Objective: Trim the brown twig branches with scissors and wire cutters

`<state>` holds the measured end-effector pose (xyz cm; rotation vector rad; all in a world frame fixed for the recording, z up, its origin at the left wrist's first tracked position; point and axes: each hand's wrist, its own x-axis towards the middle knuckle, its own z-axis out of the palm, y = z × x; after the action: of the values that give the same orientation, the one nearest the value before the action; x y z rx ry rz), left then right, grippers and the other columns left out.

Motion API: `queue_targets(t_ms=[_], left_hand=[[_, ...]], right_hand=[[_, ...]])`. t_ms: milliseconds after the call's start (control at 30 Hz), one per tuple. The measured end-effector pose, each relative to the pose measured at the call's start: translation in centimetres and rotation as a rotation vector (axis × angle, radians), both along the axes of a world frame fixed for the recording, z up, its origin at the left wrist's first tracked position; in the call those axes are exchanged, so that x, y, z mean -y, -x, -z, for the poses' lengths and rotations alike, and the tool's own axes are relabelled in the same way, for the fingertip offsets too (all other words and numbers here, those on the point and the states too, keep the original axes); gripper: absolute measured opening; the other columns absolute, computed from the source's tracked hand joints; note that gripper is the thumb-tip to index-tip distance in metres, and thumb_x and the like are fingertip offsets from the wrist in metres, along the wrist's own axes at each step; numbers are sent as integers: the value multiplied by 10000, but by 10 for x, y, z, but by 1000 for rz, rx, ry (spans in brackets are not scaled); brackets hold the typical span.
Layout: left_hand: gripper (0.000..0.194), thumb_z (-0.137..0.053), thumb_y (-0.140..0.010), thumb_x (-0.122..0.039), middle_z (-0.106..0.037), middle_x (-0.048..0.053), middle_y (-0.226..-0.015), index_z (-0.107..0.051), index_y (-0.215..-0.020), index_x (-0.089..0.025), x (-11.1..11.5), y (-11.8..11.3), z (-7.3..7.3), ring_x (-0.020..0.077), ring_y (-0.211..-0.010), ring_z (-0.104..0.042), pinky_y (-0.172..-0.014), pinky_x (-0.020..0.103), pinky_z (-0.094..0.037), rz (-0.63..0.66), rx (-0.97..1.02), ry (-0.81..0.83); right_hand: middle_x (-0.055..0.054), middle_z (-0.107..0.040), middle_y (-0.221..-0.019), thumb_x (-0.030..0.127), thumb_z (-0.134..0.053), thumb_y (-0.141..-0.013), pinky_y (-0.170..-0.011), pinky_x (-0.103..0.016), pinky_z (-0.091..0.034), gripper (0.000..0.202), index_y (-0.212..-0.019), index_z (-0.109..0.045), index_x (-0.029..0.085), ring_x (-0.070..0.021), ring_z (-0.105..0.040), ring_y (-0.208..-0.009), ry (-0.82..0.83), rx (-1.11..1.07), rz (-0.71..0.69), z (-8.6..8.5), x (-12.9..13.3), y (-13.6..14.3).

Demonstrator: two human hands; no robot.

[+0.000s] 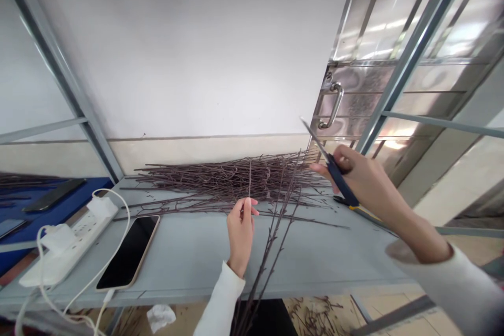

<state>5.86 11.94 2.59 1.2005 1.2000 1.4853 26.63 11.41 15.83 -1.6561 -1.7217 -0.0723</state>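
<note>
My left hand is over the middle of the grey table, its thumb and fingers pinched on a thin upright twig. My right hand is raised at the right and grips dark-handled scissors, their blades pointing up and left. Several long thin branches lean up from the table's front edge between my two hands; what holds them at the bottom is hidden. Behind my left hand a wide pile of dark twigs lies along the wall.
On the left of the grey table are a black-screened phone, a white power strip and loose cables. A yellow-and-black tool lies near my right wrist. Metal posts frame both sides. Twig scraps litter the floor.
</note>
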Motion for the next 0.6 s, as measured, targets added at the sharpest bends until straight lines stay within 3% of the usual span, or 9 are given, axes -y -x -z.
queue_targets(t_ms=[133, 333, 467, 600], left_hand=[[469, -553, -752, -633, -453, -56, -548, -571, -756, -164, -7, 7, -4, 41, -367, -283, -334, 177, -183, 153, 181, 47], [482, -597, -720, -642, -377, -79, -537, -555, -767, -163, -8, 14, -3, 33, -382, -275, -337, 157, -168, 229, 250, 67], [481, -619, -708, -637, -314, -89, -531, -544, -760, -165, -8, 15, -1, 35, -395, -271, -346, 154, -152, 250, 296, 80], [466, -626, -713, -620, -287, -93, -548, -538, -757, -164, -9, 16, -1, 28, -405, -203, -361, 159, -114, 275, 313, 96]], right_hand=[[46, -523, -444, 711, -509, -745, -449, -251, -367, 503, -698, -306, 253, -138, -465, -420, -3, -370, -58, 50, 25, -3], [49, -545, -505, 562, -480, -844, -489, -256, -394, 344, -772, -342, 254, -131, -479, -462, -24, -571, -118, 128, 35, 13], [61, -534, -526, 536, -489, -856, -492, -255, -385, 331, -803, -320, 257, -127, -480, -472, 4, -706, -119, 160, 35, 26], [66, -512, -542, 524, -462, -884, -513, -256, -389, 313, -811, -322, 254, -121, -475, -491, -2, -784, -163, 181, 35, 33]])
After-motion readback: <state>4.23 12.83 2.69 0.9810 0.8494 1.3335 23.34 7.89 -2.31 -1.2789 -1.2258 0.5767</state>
